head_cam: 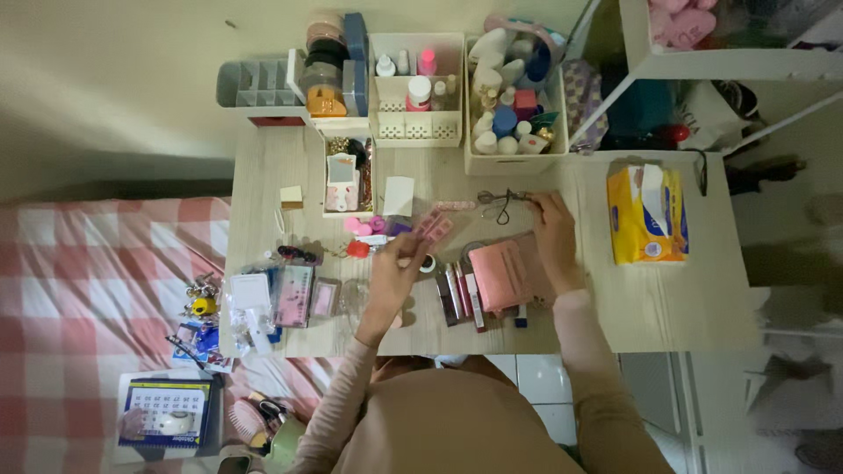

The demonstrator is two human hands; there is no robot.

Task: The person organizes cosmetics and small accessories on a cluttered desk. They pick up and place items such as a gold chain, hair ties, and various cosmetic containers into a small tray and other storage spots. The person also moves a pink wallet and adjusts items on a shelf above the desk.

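Pink palette (502, 274), yellow tissue pack (646, 215), seemingly red-checked blanket (97, 281).

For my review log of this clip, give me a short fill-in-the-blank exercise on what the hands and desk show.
1. The right hand touches a metal eyelash ____ on the desk.
2. The left hand holds a small ____ coloured palette.
3. The tissue pack at the desk's right end is mostly ____.
4. Left of the desk lies a red and white ____ cloth.

Missing words: curler; pink; yellow; checked
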